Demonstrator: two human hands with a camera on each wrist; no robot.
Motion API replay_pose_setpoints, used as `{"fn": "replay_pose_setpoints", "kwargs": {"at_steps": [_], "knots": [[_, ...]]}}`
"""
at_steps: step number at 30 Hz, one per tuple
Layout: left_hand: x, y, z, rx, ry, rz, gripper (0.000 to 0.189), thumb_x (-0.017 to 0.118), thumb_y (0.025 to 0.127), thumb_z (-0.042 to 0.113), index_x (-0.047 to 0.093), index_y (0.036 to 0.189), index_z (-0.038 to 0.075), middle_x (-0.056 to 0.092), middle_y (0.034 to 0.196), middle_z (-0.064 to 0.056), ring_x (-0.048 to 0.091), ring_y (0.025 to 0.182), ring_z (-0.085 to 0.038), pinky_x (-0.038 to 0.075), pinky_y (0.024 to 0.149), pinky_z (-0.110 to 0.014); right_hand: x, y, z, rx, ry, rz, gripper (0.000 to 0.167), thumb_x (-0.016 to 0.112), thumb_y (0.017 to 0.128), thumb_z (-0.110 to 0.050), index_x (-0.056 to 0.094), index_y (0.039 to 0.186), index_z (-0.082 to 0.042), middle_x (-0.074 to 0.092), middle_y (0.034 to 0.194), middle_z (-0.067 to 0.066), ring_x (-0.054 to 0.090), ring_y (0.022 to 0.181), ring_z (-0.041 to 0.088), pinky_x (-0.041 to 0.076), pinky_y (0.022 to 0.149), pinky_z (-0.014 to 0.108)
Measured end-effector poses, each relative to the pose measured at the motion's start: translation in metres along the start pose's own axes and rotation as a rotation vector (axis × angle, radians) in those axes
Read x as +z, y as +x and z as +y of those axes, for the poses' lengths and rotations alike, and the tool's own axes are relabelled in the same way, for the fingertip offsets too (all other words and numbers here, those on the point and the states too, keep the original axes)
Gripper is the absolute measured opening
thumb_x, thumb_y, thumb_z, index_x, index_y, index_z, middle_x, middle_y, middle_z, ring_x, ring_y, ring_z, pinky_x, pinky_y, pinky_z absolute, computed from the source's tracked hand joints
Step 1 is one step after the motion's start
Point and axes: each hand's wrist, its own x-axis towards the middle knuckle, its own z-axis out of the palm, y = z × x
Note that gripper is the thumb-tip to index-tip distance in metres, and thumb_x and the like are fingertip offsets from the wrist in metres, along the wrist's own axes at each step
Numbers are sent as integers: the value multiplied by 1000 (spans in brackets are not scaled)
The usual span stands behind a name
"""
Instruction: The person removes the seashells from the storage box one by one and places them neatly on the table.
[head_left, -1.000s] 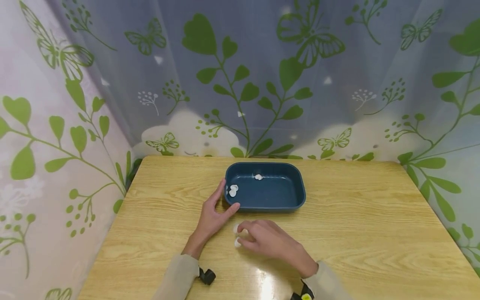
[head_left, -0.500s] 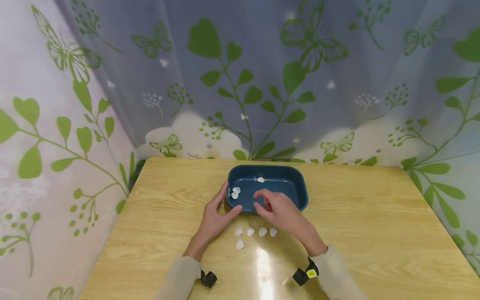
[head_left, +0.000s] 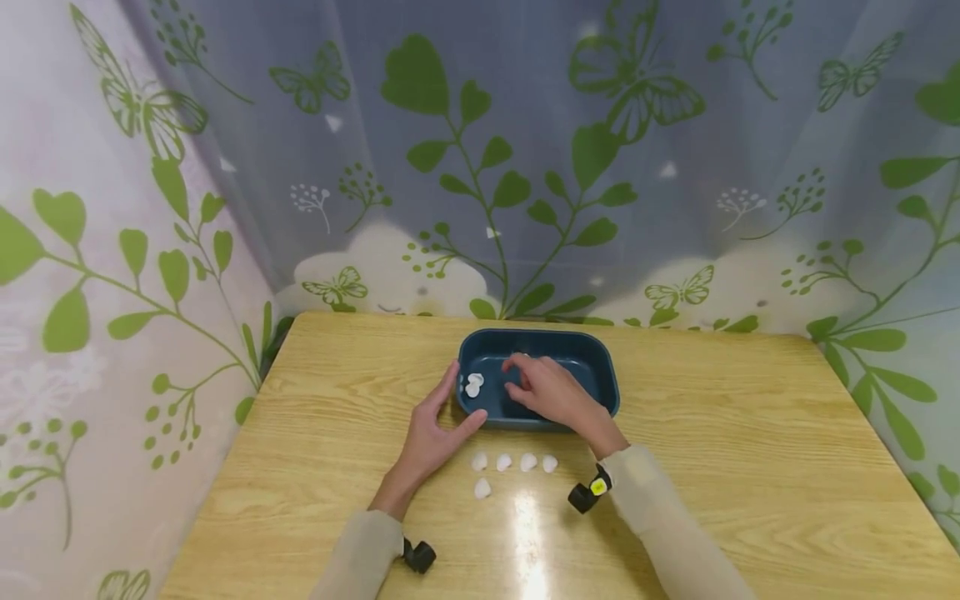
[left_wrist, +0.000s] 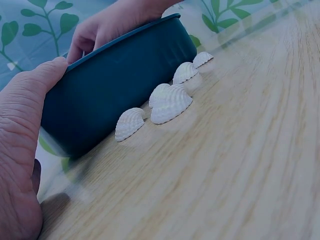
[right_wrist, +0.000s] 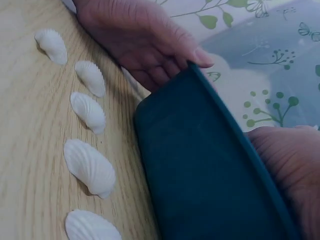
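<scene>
A dark blue rectangular tub (head_left: 540, 425) stands on the wooden table. My left hand (head_left: 429, 437) rests on its left end, thumb at the near rim and straight fingers along the left side. My right hand (head_left: 551, 390) is inside the tub, thumb and index finger bent and apart with nothing seen between them. Its knuckles mostly cover one white seashell near the back wall. Other white seashells (head_left: 474, 385) lie at the tub's left end. In front of the tub several ribbed seashells (head_left: 528, 462) form a row, with a single seashell (head_left: 482, 488) below its left end.
The wooden table (head_left: 750, 450) stretches out on both sides of the tub. A patterned curtain (head_left: 480, 167) with green leaves and butterflies hangs behind the table and along the left. Black wrist cameras (head_left: 420, 557) sit at both cuffs.
My right hand has lifted from the shells on the table, leaving a row in front of the tub, and moved forward into the tub. My left hand stays at the tub's left end.
</scene>
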Motion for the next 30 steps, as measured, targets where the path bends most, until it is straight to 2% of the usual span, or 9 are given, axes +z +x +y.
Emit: {"fn": "replay_pose_setpoints", "kwargs": {"at_steps": [10,17,20,22,24,27,30], "knots": [[0,0,1,-14,11,-2,87,79,95,35,31,166,20,31,169,6,29,156,-16,28,126,-47,7,15,2,-26,-26,-73,34,71,100,-16,67,133,-7,52,65,-7,46,54,8,38,50,24],[0,0,1,-13,11,-1,87,80,95,34,32,166,20,31,168,7,28,156,-15,27,127,-44,13,27,1,-58,-44,-146,39,67,103,-14,63,141,-8,50,61,-8,43,52,6,35,50,22],[-1,0,0,-12,13,-4,87,80,95,33,32,166,21,31,168,7,28,156,-15,27,127,-44,15,31,0,-68,-39,-167,40,65,103,-11,62,143,-8,55,64,-4,43,52,6,36,51,22],[-1,0,0,-7,14,-6,87,80,95,33,31,166,20,31,169,7,28,156,-16,27,127,-46,16,34,-1,-73,-35,-182,40,64,104,-10,62,144,-8,66,78,1,46,56,7,40,55,23],[-1,0,0,-4,12,-9,87,79,95,33,31,166,19,30,169,7,28,156,-16,27,127,-46,17,35,-2,-77,-36,-197,40,62,104,-8,62,144,-9,74,100,6,52,62,9,45,61,25],[-1,0,1,-9,13,-12,87,79,95,33,31,166,19,30,169,8,28,156,-15,27,127,-45,19,37,-3,-75,-41,-217,38,60,105,-6,63,143,-10,72,128,8,58,75,11,49,67,27],[-1,0,1,-13,12,-14,87,79,96,34,31,166,18,30,169,10,27,156,-13,27,127,-43,21,39,-4,-61,-47,-233,37,58,106,-7,64,142,-11,70,132,8,60,80,12,48,67,28]]}}
